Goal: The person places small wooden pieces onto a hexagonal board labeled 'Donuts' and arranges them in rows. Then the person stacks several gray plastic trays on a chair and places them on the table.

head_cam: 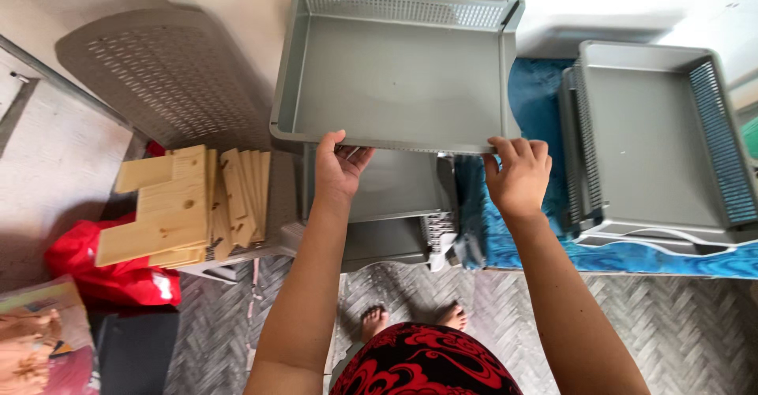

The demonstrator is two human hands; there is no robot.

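Note:
A grey plastic tray (395, 71) with perforated walls is held up in front of me, open side toward the camera. My left hand (338, 170) grips its near rim at the left. My right hand (517, 175) grips the same rim at the right corner. Beneath the tray sits a stack of more grey trays (395, 205).
Another stack of grey trays (655, 142) rests on a blue cloth (537, 103) at the right. Pale wooden boards (178, 205) lie in a pile at the left, by a red bag (118, 280). A perforated grey panel (166, 71) leans behind. My bare feet (410, 320) stand on a herringbone floor.

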